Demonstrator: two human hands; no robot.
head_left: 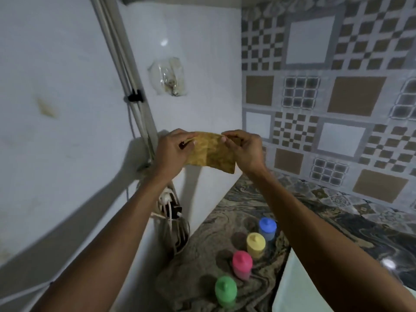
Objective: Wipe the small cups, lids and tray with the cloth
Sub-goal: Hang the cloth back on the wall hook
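pinching the cloth point(210, 152) by its top corners, left hand point(171, 149) and right hand point(244, 152) hold it high above the green cup point(225, 291); soft and limp, it likely handles best folded.

A mustard-yellow cloth point(210, 152), creased down its middle, hangs spread in the air, its top corners pinched by the left hand point(173, 149) and right hand point(244, 149). Below, lids on, a blue cup point(267, 228), yellow cup point(256, 245), pink cup point(242, 265) and green cup point(225, 291) stand in a diagonal row on the marbled surface point(225, 212).

Both hands held a yellow cloth point(210, 152) up.
Left hand point(172, 149) and right hand point(244, 149) pinched its top corners above four lidded cups on the marbled surface point(216, 224).
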